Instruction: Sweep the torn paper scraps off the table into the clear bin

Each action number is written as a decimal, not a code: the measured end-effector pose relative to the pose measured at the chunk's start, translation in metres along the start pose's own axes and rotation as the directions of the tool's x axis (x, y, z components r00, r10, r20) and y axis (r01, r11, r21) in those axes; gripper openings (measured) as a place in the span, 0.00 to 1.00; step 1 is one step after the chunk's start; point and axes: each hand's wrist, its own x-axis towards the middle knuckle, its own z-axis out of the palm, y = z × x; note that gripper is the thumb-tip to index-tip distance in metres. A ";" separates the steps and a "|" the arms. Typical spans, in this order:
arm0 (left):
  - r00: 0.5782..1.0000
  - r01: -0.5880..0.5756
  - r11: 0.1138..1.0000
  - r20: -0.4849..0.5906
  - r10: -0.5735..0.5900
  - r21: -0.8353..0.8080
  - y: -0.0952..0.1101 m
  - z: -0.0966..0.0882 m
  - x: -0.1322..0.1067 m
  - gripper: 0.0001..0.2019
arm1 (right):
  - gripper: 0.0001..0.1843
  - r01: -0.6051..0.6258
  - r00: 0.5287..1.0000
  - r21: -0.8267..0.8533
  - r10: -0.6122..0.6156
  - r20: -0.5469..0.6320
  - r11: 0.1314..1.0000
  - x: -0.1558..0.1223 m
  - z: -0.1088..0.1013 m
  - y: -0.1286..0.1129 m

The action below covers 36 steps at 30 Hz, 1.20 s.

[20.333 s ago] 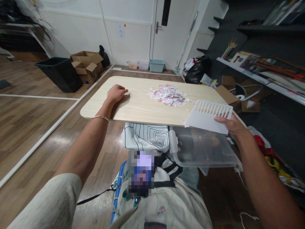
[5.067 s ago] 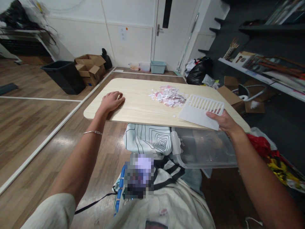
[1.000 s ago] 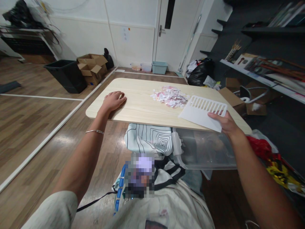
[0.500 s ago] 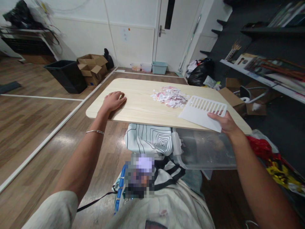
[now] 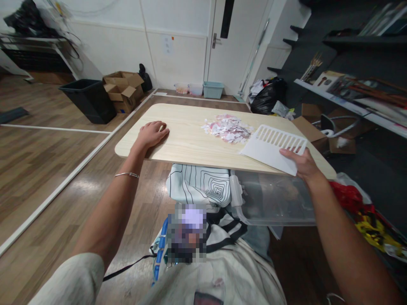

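Observation:
My right hand [image 5: 304,163] grips a white plastic panel [image 5: 265,154] by its right end, thumb on top. A row of slots runs along the panel's far side, and its near part is solid. The panel is tilted over the right side of the pale wooden table [image 5: 187,148], its left corner near a heap of small pink and white paper scraps [image 5: 229,128]. On the left of the tabletop rests my left hand [image 5: 153,133], palm down, fingers loosely bent and holding nothing.
Under the table's near edge are a clear plastic bin [image 5: 273,199] and a patterned light bag [image 5: 200,184]. A black waste bin [image 5: 90,101] and cardboard boxes [image 5: 124,91] stand on the floor at left. Dark shelving [image 5: 359,46] lines the right side.
My right hand has shifted slightly to the right with the white panel, whose far edge sits a little higher. My left hand and the paper heap have stayed put.

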 end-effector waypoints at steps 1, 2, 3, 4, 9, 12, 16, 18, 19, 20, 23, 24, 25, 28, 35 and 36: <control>1.000 -0.002 1.000 -0.004 0.002 -0.003 -0.001 0.000 0.000 0.24 | 0.35 -0.008 1.000 0.001 0.008 -0.002 1.000 0.000 0.000 -0.001; 1.000 -0.005 1.000 -0.006 0.005 -0.007 -0.001 0.000 0.000 0.23 | 0.35 -0.014 1.000 -0.002 0.014 -0.001 1.000 -0.001 0.000 -0.001; 1.000 -0.006 1.000 -0.007 0.006 -0.010 -0.002 0.001 0.001 0.23 | 0.34 -0.016 1.000 -0.009 0.016 0.004 1.000 -0.001 0.000 -0.001; 1.000 -0.007 1.000 -0.007 0.007 -0.012 -0.003 0.001 0.001 0.24 | 0.34 -0.015 1.000 -0.016 0.015 0.013 1.000 0.000 0.000 -0.001; 1.000 -0.020 1.000 -0.012 0.019 -0.018 -0.005 0.003 0.002 0.24 | 0.33 0.005 0.997 -0.036 -0.003 0.078 0.999 0.004 -0.007 0.007; 1.000 -0.022 0.999 -0.021 0.021 -0.032 -0.006 0.003 0.003 0.22 | 0.31 0.041 0.998 -0.055 -0.038 0.049 0.998 0.007 -0.010 0.012; 1.000 -0.015 0.999 -0.017 0.015 -0.029 -0.004 0.002 0.003 0.22 | 0.29 0.082 0.995 -0.086 -0.077 0.057 0.993 0.008 -0.010 0.013; 1.000 -0.016 0.999 -0.021 0.016 -0.031 -0.003 0.001 0.002 0.21 | 0.29 0.104 0.994 -0.103 -0.100 0.045 0.989 0.007 -0.009 0.012; 1.000 -0.015 0.999 -0.026 0.014 -0.043 -0.002 0.001 0.001 0.20 | 0.29 0.103 0.994 -0.105 -0.099 0.045 0.989 0.006 -0.008 0.011; 0.999 -0.007 0.998 -0.032 0.005 -0.070 0.000 0.000 0.000 0.19 | 0.29 0.093 0.995 -0.101 -0.088 0.055 0.990 0.006 -0.008 0.010; 0.992 0.036 0.965 -0.104 -0.065 -0.261 0.006 -0.006 -0.006 0.14 | 0.30 0.052 0.995 -0.083 -0.044 0.092 0.995 0.002 -0.011 0.006; 0.983 0.038 0.937 -0.154 -0.096 -0.346 0.009 -0.009 -0.010 0.13 | 0.30 0.040 0.995 -0.079 -0.033 0.094 0.996 0.000 -0.014 0.005; 0.968 0.022 0.904 -0.218 -0.127 -0.427 0.013 -0.012 -0.015 0.11 | 0.31 0.025 0.995 -0.075 -0.018 0.093 0.997 -0.002 -0.017 0.003; 0.893 -0.072 0.803 -0.397 -0.213 -0.592 0.028 -0.019 -0.046 0.10 | 0.32 -0.064 0.993 -0.043 0.068 0.096 0.997 -0.009 -0.026 -0.001; 0.781 -0.137 0.531 -0.421 -0.461 -0.836 0.073 0.029 -0.199 0.14 | 0.32 -0.087 0.996 0.011 0.087 0.026 0.996 -0.010 -0.020 -0.005; 0.795 -0.072 0.472 -0.337 -0.504 -0.878 0.079 0.044 -0.221 0.15 | 0.32 -0.086 0.995 -0.013 0.087 0.039 0.996 -0.009 -0.018 -0.005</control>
